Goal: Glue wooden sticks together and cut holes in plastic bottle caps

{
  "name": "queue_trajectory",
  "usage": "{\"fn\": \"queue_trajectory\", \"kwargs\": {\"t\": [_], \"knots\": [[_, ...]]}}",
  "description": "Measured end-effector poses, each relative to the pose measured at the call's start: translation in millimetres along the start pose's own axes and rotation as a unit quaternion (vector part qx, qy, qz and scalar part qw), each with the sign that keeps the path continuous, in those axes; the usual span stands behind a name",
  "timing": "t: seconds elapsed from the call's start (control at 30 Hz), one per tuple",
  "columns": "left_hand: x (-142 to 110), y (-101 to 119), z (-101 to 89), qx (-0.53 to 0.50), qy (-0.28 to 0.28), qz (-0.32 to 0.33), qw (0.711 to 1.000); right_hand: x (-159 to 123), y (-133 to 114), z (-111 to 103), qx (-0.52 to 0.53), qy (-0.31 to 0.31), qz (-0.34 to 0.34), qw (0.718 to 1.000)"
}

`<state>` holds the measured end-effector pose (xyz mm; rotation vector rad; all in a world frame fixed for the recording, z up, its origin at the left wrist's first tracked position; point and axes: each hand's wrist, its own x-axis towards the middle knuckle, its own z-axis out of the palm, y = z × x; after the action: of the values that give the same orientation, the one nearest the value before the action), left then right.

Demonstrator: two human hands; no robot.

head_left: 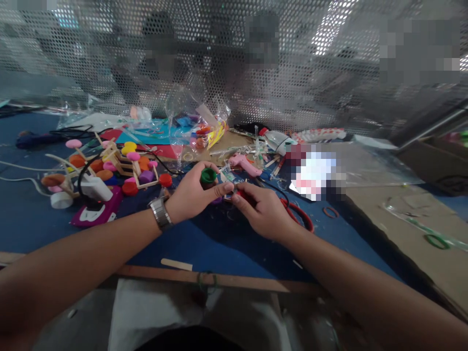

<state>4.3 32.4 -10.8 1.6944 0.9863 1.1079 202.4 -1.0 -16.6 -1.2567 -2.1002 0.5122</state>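
My left hand (193,192), with a metal watch on its wrist, is closed around a green bottle cap (208,176). The cap's hollow side faces up. Close beside it, my right hand (263,209) is closed, with a red piece (247,197) partly hidden under its curled fingers; its exact kind cannot be made out. The thumb and fingertips of both hands almost meet over the blue table (219,243). Anything tiny between those fingertips is too small to name. A pink glue gun (245,165) lies just beyond the hands.
At left are wooden-stick models (141,170) with colored pieces, and a purple power strip (98,212) with a white plug (95,187). To the right lie a lit phone (312,175) and a red cable (302,214). A craft stick (176,264) rests near the front edge; perforated metal (219,73) stands behind.
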Motion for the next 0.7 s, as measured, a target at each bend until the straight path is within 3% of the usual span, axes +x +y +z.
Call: {"fn": "queue_trajectory", "kwargs": {"t": [0.1,0.23,0.37,0.7], "knots": [[0.0,6.5,2.6,-0.175,-0.028,-0.052,0.983,-1.1,0.2,-1.4,-0.002,0.026,-0.007,1.0],[0.5,16.8,3.8,-0.343,-0.033,-0.13,0.93,-1.1,0.5,-1.7,-0.001,0.036,-0.021,0.999],[1.4,20.6,2.0,-0.373,-0.018,-0.186,0.909,-0.2,0.8,-1.3,0.011,0.042,-0.013,0.999],[0.1,18.9,1.3,-0.383,-0.049,-0.194,0.902,1.1,0.0,-1.2,0.037,0.044,0.021,0.998]]}}
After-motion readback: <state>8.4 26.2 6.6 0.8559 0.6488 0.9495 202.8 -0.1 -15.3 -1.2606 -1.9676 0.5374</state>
